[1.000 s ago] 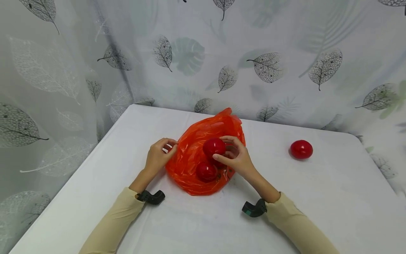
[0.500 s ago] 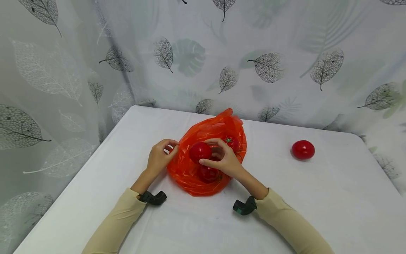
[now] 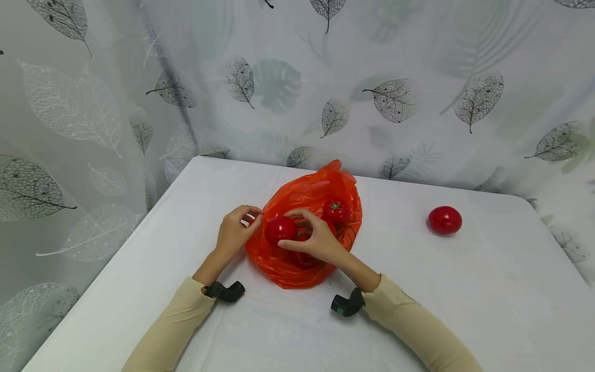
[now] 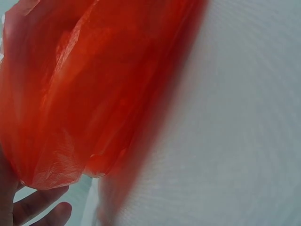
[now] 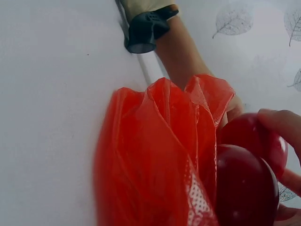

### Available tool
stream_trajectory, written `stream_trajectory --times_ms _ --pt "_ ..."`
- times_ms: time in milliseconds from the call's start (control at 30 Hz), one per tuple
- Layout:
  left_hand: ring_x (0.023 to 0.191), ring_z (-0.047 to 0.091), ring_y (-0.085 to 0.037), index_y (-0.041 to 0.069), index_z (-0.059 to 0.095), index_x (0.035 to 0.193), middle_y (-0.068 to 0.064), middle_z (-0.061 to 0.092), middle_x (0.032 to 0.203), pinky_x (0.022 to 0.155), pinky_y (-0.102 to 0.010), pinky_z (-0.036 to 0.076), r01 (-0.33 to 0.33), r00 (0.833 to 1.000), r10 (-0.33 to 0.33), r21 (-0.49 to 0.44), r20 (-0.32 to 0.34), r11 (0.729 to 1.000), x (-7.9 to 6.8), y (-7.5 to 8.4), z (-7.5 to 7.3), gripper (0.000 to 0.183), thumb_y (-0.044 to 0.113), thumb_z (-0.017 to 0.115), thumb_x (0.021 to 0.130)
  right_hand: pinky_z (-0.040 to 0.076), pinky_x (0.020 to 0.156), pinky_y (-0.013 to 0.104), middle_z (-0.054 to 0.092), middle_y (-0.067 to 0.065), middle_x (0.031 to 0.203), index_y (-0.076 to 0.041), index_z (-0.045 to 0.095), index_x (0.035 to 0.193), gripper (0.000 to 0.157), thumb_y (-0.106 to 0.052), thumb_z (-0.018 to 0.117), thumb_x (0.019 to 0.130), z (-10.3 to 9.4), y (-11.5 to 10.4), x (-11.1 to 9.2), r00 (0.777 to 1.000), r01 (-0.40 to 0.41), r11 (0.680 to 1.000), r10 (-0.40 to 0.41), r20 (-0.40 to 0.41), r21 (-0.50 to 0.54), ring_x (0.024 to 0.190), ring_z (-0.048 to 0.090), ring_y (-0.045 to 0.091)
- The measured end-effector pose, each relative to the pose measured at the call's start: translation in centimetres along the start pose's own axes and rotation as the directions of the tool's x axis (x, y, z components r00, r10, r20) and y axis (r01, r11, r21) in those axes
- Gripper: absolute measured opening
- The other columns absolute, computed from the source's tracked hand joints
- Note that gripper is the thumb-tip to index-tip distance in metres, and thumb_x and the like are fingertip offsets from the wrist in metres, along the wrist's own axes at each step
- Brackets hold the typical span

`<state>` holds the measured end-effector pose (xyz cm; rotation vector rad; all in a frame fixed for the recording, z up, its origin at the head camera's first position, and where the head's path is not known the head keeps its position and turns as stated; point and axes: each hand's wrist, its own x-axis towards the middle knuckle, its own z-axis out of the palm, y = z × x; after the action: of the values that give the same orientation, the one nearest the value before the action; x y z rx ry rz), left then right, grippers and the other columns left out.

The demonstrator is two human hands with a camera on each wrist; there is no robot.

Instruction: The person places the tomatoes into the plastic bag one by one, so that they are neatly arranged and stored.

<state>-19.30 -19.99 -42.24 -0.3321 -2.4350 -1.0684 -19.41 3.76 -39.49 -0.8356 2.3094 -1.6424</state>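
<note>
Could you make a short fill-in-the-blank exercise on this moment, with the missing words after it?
One tomato is held in the person's ____.
The left hand pinches the edge of the ____.
Apart from the others, just ____ lone tomato lies on the table.
The backdrop is printed with ____.

Missing words: right hand; bag; one; leaves

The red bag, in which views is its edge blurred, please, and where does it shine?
Left wrist view: the bag blurs strongly along its right edge, with a thin shiny streak on a left fold; right wrist view: its left edge is soft, light catching the creases; head view: fairly sharp, with small glints.
</note>
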Motion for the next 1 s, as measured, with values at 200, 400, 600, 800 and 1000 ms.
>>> stream_trajectory --times_ms 200,400,600,800,1000 --pt "0.074 0.066 -0.022 0.006 0.072 0.100 -0.010 0.071 0.091 0.066 -0.037 0.059 -0.002 1.000 0.002 -0.001 0.002 1.000 0.2 0.1 0.1 0.012 0.011 0.069 0.089 0.057 0.084 0.036 0.059 0.005 0.126 -0.015 0.053 0.128 0.059 -0.028 0.081 0.079 0.3 -0.3 0.5 0.999 -0.045 0.998 0.045 0.000 -0.051 0.111 0.059 0.025" --pt "0.074 0.066 -0.022 0.006 0.071 0.099 -0.009 0.071 0.091 0.066 -0.037 0.060 -0.012 1.000 0.012 0.005 0.003 1.000 0.3 0.1 0.2 0.012 0.012 0.069 0.089 0.057 0.082 0.033 0.060 0.005 0.123 -0.013 0.053 0.124 0.057 -0.028 0.082 0.078 0.4 -0.2 0.7 0.999 -0.016 0.993 0.020 0.033 -0.115 0.108 0.060 0.024" --pt "0.073 0.066 -0.022 0.006 0.072 0.098 -0.009 0.071 0.090 0.065 -0.037 0.059 -0.017 1.000 0.017 0.000 0.004 1.000 0.2 0.2 0.4 0.011 0.011 0.069 0.089 0.057 0.084 0.035 0.060 0.005 0.123 -0.012 0.053 0.124 0.057 -0.027 0.083 0.077 0.6 0.0 0.6 0.997 0.032 0.984 -0.019 0.075 -0.178 0.112 0.059 0.024" --pt "0.071 0.066 -0.022 0.005 0.071 0.097 -0.010 0.071 0.088 0.064 -0.037 0.059 -0.016 1.000 0.016 -0.005 -0.005 1.000 0.1 0.4 0.3 0.010 0.010 0.069 0.089 0.057 0.085 0.036 0.062 0.004 0.122 -0.011 0.057 0.123 0.052 -0.024 0.082 0.079 0.7 -0.2 0.9 0.989 0.049 0.974 -0.016 0.144 -0.223 0.114 0.057 0.022" --pt "0.072 0.066 -0.022 0.005 0.071 0.097 -0.010 0.070 0.088 0.065 -0.037 0.060 -0.013 1.000 0.013 0.000 -0.003 1.000 0.0 0.3 0.2 0.010 0.010 0.069 0.089 0.057 0.084 0.035 0.062 0.006 0.121 -0.011 0.058 0.122 0.048 -0.023 0.080 0.081 0.6 -0.4 1.0 0.984 0.047 0.973 -0.005 0.180 -0.227 0.114 0.058 0.023"
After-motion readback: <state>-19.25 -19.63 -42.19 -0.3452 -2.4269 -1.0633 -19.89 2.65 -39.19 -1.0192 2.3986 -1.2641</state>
